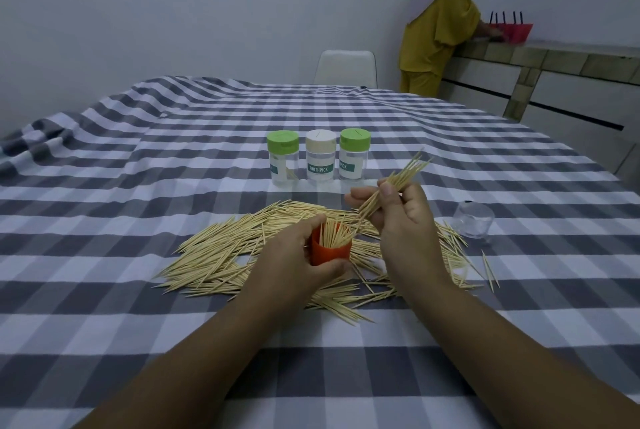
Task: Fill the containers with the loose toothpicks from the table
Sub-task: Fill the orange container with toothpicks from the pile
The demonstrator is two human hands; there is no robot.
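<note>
An orange container (330, 250), open at the top and partly filled with upright toothpicks, is gripped by the left hand (294, 257), the fingers being curled round its far side and the thumb pressed against its near wall. Just above and to the right of that grip, a bundle of toothpicks (394, 186) is pinched between the thumb and curled fingers of the right hand (403, 217); the bundle is tilted, its lower tips pointed down toward the mouth of the orange container and its upper tips fanned out up and to the right. Whether the lower tips touch the container cannot be told.

Under and around both hands, the loose toothpicks (221, 255) are spread in a wide heap on the checked tablecloth (138, 324), most of them lying to the left of the held container and others to the right of the right wrist.

Beyond the hands, 3 capped clear jars are stood in a row, close together: a left green-lidded jar (283, 158) in which a few toothpicks are seen, a cream-lidded jar (321, 160) labelled TOOTHPICK, and a right green-lidded jar (354, 158). The contents of the latter 2 cannot be made out. To the right of the right hand, well apart from it, a clear jar without a lid (473, 220) is seen on the cloth.
</note>
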